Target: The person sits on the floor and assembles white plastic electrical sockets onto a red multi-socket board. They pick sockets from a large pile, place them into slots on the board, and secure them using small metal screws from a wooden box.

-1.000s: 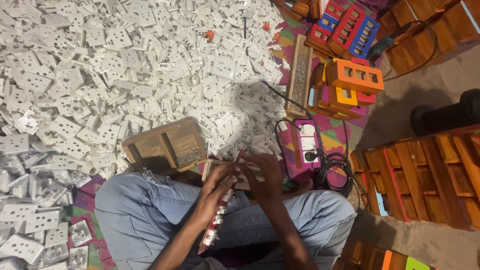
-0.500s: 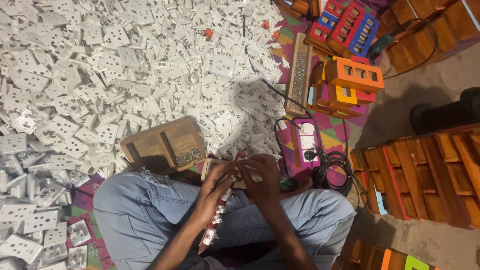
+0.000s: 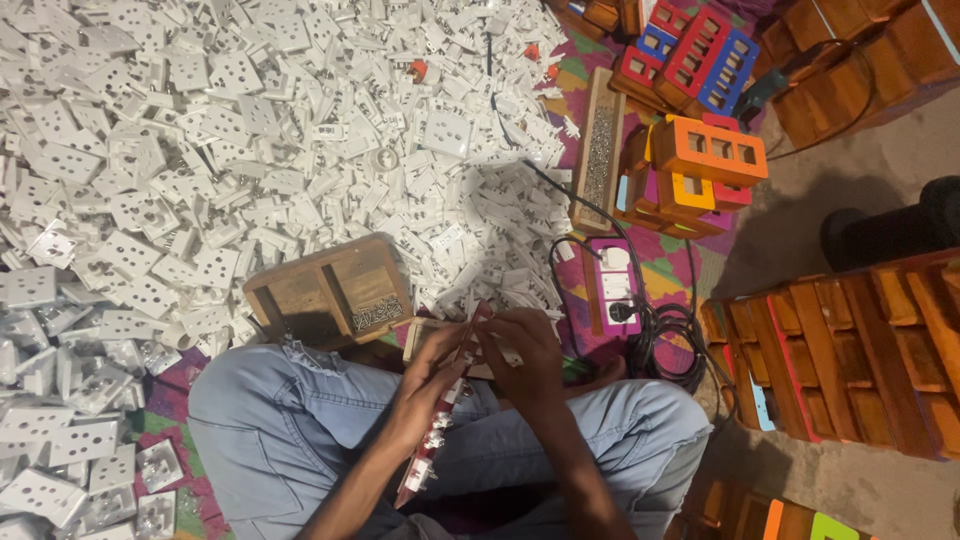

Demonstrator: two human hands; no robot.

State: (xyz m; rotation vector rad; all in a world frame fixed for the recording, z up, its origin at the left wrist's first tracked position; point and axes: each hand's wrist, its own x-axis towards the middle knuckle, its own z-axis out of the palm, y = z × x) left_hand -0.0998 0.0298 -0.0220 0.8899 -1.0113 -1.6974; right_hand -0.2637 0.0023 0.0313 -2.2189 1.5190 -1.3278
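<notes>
A long, narrow red strip point(image 3: 432, 440) set with small white fittings lies slanted across the person's lap, its far end held between both hands, its near end hanging past the knee. It looks light and stiff, probably thin plastic or metal, and the small fittings seem apt to snag or pop loose, so the bare edges of the strip are the safer place to take hold. The left hand point(image 3: 432, 372) pinches the far end, fingers curled in a closed grip on the strip. The right hand point(image 3: 525, 350) is bent over the same end, fingers folded down onto it; its grip looks closed on the strip too. Both forearms run from the near edge, meeting over the jeans. Just beyond, to the left, sits a wooden tray point(image 3: 330, 290) with small screws. A huge heap of white socket plates point(image 3: 230, 150) covers the floor farther left, and a power strip point(image 3: 615, 285) lies to the right.
</notes>
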